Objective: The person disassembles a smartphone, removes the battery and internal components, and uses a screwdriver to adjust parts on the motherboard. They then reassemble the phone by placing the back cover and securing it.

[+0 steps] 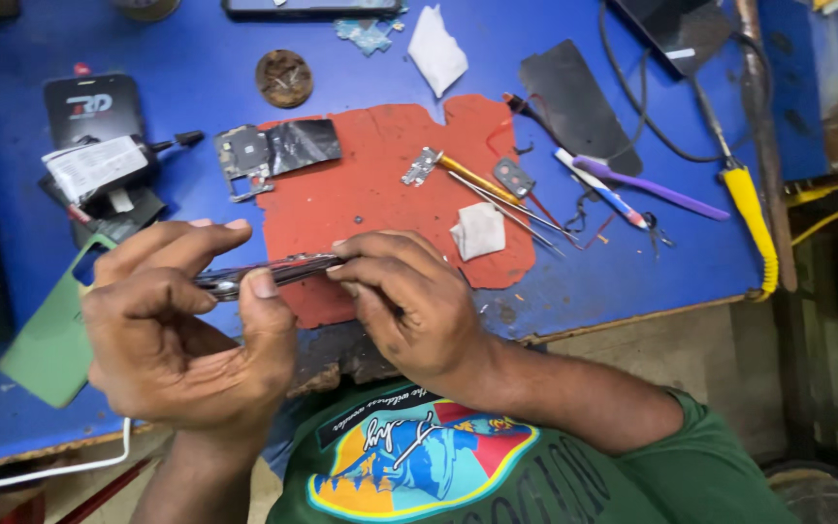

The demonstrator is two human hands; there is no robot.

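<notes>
Left hand (181,330) and right hand (404,301) both pinch an edge-on phone (269,274) (back cover seemingly already off), removed parts (273,155) lying on the red mat (380,194), reassembly apparently unfinished.

The person wears a green short-sleeved T-shirt (700,475) with a colourful oval chest print (419,466).

A green phone case (46,335), a purple toothbrush (650,186) and tweezers (506,207) lie on the blue worktop (196,58) around a red mat (380,184).
</notes>
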